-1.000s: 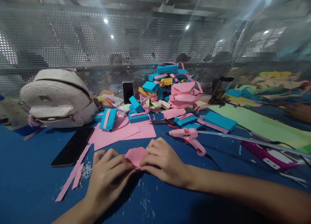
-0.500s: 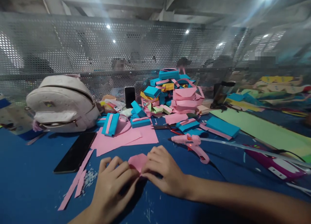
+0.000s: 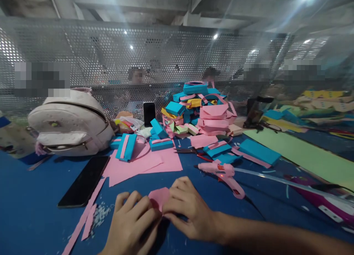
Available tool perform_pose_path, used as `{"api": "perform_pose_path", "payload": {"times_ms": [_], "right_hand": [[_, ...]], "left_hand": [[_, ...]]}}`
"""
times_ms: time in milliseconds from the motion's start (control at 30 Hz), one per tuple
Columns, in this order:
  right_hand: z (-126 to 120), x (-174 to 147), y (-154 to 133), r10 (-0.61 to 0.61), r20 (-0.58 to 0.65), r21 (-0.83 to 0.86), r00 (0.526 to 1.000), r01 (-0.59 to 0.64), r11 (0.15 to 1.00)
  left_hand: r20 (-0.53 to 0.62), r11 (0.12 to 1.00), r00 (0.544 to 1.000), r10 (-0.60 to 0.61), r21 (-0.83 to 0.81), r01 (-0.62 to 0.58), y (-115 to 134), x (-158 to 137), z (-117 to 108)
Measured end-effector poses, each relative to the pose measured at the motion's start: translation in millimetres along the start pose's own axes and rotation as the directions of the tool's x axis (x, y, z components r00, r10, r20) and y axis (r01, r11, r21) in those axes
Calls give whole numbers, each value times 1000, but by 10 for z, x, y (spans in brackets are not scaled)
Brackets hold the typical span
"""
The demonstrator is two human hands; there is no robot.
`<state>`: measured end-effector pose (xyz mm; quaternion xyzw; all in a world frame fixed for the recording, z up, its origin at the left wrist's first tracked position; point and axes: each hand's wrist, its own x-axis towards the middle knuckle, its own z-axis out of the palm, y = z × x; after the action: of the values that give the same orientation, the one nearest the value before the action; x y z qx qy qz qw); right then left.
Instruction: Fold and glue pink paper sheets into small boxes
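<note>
A small piece of pink paper (image 3: 159,198) is held between my two hands, low over the blue table. My left hand (image 3: 135,218) pinches its left side with bent fingers. On the other side my right hand (image 3: 188,207) grips the paper, thumb and fingertips pressed together close to the left fingertips. Much of the paper is hidden behind the fingers. To the right of my hands lies a pink glue gun (image 3: 221,171) with a small lit red light. Scissors (image 3: 186,151) rest behind it, partly covered.
A black phone (image 3: 84,181) and pink paper strips (image 3: 83,214) lie at left, below larger pink sheets (image 3: 143,164). Folded blue and pink paper pieces (image 3: 215,116) are piled at the back. A white backpack (image 3: 69,126) stands back left; a purple-and-white power strip (image 3: 320,197) lies right.
The whole view has shifted, so the table things appear slightly lower. Both hands keep their hold on the pink paper, with little change in finger position.
</note>
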<state>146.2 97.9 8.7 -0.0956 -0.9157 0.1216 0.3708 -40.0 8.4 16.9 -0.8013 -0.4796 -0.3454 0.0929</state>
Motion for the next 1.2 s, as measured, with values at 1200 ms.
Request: {"api": "perform_pose_path", "payload": {"times_ms": [1200], "right_hand": [[-75,-75,123,62,-42,86,997,-58,995]], "left_hand": [[113,994,994,-10,-103,22,-235,-30,-171]]}}
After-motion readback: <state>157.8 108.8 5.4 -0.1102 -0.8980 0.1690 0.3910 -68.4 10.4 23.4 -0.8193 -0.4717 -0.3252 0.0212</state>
